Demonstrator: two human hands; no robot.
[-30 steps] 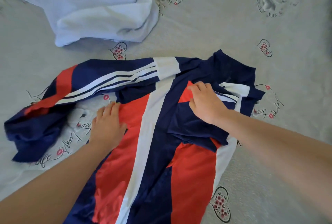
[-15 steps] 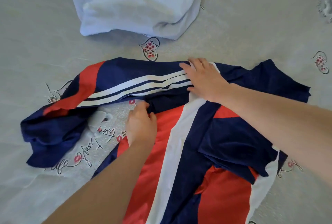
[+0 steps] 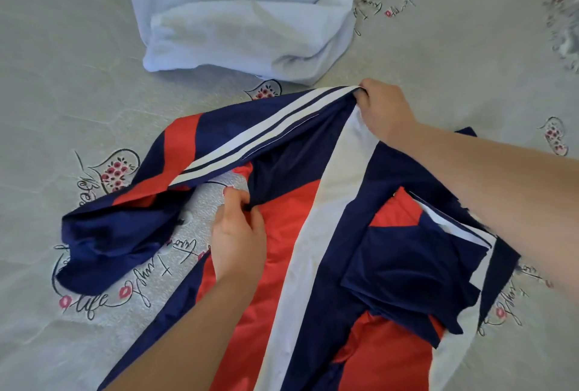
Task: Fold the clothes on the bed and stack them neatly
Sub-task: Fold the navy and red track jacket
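Progress: early to middle of the task, by my estimate. One garment is in hand, none visibly finished as a neat stack.

Navy, red and white sports jersey (image 3: 316,234) lies spread on the bed (image 3: 470,46), centre of view, lower hem running out of frame at the bottom. Its right sleeve (image 3: 416,268) is already turned inward and lies on the body of the jersey. Its left sleeve (image 3: 150,196), the one with three white stripes, extends to the left across the bedsheet, crumpled at the cuff end; not yet folded in.

Right hand (image 3: 383,108) is at the jersey's shoulder, fingers closed around a bunch of the striped fabric, lifting that edge off the bed. Left hand (image 3: 238,234) is at the armpit seam of the left sleeve, thumb and fingers (image 3: 233,199) pinching the fabric edge there.

Judgement: the step under way is folding the left sleeve across the body. Left to do on this piece: that sleeve, then the lengthwise fold.

White garment (image 3: 244,14) lies further up the bed, well apart from the jersey. It looks loosely doubled over, with rounded edges; I cannot tell whether it counts as folded or awaits folding.

Count:
- jerseys: 1
- white garments: 1 (could be more than one layer; not distinguishable)
- hands: 2
- stacks formed: 0 seen
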